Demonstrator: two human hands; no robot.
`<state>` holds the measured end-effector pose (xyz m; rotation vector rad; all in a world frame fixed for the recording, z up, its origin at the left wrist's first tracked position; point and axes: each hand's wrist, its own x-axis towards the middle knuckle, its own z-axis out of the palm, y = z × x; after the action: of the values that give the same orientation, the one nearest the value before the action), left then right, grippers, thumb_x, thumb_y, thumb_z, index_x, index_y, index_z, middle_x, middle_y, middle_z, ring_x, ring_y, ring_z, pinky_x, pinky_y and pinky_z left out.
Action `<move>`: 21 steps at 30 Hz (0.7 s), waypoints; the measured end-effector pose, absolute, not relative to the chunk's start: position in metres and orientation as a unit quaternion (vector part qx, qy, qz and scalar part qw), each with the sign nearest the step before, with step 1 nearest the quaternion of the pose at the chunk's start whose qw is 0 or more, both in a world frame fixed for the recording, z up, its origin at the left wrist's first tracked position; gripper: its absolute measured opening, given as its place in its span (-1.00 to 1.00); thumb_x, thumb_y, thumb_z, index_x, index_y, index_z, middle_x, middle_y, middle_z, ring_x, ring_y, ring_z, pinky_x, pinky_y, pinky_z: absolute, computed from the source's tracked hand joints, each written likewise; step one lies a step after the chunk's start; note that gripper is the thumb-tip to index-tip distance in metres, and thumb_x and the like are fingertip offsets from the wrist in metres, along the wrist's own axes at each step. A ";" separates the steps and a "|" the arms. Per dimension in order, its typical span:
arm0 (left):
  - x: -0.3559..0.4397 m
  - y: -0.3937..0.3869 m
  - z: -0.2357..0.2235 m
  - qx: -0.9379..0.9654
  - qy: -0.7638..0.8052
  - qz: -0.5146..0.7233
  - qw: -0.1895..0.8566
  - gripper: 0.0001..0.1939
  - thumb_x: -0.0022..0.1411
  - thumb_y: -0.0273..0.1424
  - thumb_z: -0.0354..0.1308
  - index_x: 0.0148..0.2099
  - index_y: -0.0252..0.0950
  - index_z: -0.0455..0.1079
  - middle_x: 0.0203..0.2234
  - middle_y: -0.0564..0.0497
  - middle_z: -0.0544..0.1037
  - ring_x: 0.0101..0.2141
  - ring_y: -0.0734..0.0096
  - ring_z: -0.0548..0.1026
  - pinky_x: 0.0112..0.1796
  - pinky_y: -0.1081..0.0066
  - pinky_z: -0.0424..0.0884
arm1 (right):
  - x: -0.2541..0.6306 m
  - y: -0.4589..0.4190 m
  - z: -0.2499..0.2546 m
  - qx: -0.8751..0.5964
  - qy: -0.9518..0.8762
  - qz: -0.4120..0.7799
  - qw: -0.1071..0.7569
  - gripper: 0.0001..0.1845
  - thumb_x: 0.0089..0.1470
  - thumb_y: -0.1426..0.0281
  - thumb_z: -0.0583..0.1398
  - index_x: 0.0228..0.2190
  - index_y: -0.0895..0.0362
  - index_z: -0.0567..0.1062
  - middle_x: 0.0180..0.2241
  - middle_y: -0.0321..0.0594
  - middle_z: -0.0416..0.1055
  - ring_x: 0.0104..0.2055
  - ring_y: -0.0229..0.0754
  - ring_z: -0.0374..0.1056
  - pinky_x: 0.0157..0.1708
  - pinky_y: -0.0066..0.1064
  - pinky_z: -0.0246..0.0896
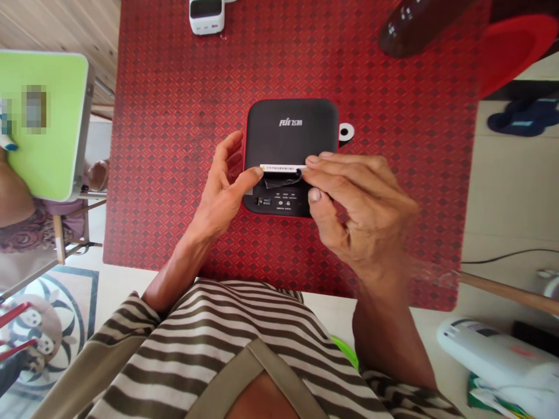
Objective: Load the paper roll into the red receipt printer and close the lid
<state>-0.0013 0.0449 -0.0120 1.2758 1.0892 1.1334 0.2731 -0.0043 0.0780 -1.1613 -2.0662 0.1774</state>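
A black, rounded-square device, apparently a small receipt printer [290,134], lies flat on the red patterned table. A white printed label strip [279,169] runs across it above a dark slot, and a crinkled piece of clear film [282,182] hangs below. My left hand [222,180] holds the printer's left side, its thumb on the strip's left end and its other fingers along the edge. Curled over the right end of the strip, my right hand [358,201] has its fingertips bunched there, thumb just below. Buttons and small icons show near the printer's front edge.
A white roll-like disc [346,132] sits by the printer's right side. At the back stand a white gadget with a dark screen [207,14] and a dark bottle [406,29]. Another person's arm [15,189] is by the green table [52,151] at left.
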 end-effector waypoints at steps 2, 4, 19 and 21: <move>-0.002 0.047 -0.013 0.513 0.452 0.474 0.554 -0.10 0.47 0.19 0.66 0.65 0.15 0.43 0.66 -0.13 0.58 0.63 -0.39 0.57 0.57 -0.31 0.64 | 0.273 -0.005 0.073 -0.457 -0.804 0.068 0.375 -0.53 0.65 0.45 0.33 0.41 -0.13 0.77 0.32 -0.10 0.88 0.37 0.30 0.82 0.41 0.35 0.76; -0.001 0.049 -0.013 0.496 0.451 0.480 0.566 -0.06 0.40 0.17 0.71 0.63 0.13 0.44 0.65 -0.13 0.60 0.63 -0.37 0.58 0.58 -0.29 0.64 | 0.273 -0.007 0.068 -0.459 -0.802 0.062 0.377 -0.53 0.65 0.44 0.33 0.42 -0.12 0.76 0.34 -0.08 0.87 0.38 0.30 0.81 0.43 0.34 0.76; 0.000 0.012 0.041 0.479 0.444 0.496 0.572 -0.43 0.54 0.03 0.68 0.45 0.06 0.72 0.46 -0.05 0.81 0.54 -0.31 0.71 0.52 -0.31 0.70 | 0.255 -0.052 0.037 -0.590 -0.647 0.073 0.478 -0.42 0.74 0.15 0.29 0.63 -0.33 0.58 0.33 -0.14 0.83 0.25 0.21 0.85 0.22 0.15 0.87; 0.002 0.011 0.043 0.478 0.450 0.495 0.569 -0.51 0.56 -0.04 0.64 0.42 0.07 0.75 0.43 -0.01 0.83 0.53 -0.26 0.72 0.52 -0.29 0.71 | 0.253 -0.056 0.032 -0.613 -0.635 0.086 0.463 -0.44 0.75 0.10 0.28 0.61 -0.34 0.60 0.32 -0.14 0.84 0.26 0.24 0.86 0.27 0.19 0.86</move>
<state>0.0017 0.0112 0.0432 1.1214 1.0558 1.1630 0.2532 -0.0565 0.0320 -1.5066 -1.5600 0.2111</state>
